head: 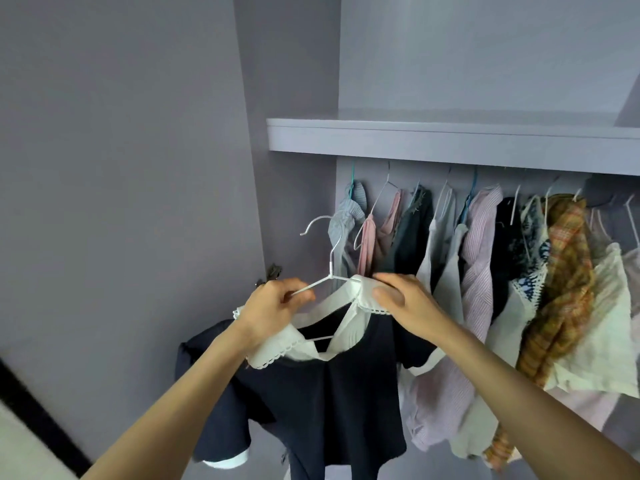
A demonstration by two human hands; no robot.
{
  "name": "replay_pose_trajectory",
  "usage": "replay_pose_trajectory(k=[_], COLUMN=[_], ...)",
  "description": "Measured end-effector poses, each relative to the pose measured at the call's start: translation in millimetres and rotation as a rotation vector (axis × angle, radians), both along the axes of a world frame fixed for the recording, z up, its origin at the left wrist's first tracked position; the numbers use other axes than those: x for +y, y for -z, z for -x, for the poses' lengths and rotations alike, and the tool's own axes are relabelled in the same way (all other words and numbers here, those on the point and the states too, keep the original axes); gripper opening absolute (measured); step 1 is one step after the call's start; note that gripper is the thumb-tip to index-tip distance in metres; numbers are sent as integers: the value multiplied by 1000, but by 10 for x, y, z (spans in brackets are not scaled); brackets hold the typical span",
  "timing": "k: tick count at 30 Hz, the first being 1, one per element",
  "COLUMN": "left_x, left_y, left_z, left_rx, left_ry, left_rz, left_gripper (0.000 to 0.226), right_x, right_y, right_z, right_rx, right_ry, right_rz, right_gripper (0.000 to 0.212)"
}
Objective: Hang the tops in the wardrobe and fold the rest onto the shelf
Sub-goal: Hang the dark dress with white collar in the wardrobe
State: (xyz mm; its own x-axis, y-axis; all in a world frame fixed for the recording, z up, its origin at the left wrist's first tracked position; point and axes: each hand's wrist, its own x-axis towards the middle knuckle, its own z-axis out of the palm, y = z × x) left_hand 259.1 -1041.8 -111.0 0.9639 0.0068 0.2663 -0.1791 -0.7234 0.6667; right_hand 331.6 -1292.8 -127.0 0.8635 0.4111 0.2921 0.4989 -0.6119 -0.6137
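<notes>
A navy top [332, 403] with a white scalloped collar hangs on a white wire hanger [330, 251] in front of the wardrobe. My left hand [273, 306] grips the hanger's left arm together with the collar. My right hand [398, 299] pinches the right side of the collar at the hanger's shoulder. The hanger's hook points left, free in the air, below and left of the rail. Several tops [485, 271] hang on hangers along the rail under the shelf [450, 140].
The grey wardrobe side wall [298, 209] stands just left of the hanging row. A small gap shows on the rail's left end beside a blue striped garment [346, 223]. A dark door edge [38, 410] runs at the lower left.
</notes>
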Motion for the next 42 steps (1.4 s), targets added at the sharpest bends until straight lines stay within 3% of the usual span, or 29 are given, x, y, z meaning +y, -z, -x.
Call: replay_pose_trajectory(k=[3,6,10,15,19,23,25,28,31,35,37,40,42], left_x=[-19,-37,-10,58,107,178,226,282,298,322,362,339,286], left_y=[58,111,178,154,21,-17,-11,18,96,159,156,110,85], left_z=[19,48,66,160,169,194,229,280,291,272,246,211,208], left_rx=[9,-24,36,-58,-163,-155,-154,-175,-218,-255,-274,-317,-353], left_ry=[17,-39,-94,-204,-242,-214,-216,-243,-315,-451,-516,-555,-495], left_rz=[27,-14,-149,-179,-141,-6,54,30,-111,-184,-206,-206,-203], left_gripper=[21,21,24,22,20,20,19,19,19,21,21,22,20], right_x=[-31,10,-11,-121,-152,-12,11,-9,-22,-75,-187,-425,-525], right_y=[82,118,-4,90,401,356,322,298,224,155,283,654,738], right_z=[22,66,44,-48,-58,-154,-237,-291,-315,-252,-156,-37,2], right_rx=[-79,-407,-488,-296,-48,21,121,75,-3,-163,-133,164,259], right_ry=[-47,-32,95,217,222,362,422,470,480,621,674,643,667], right_rz=[125,90,2,-77,168,95,69,133,12,-400,-506,-148,37], right_gripper=[33,8,12,13,48,63,56,4,11,10,12,8,13])
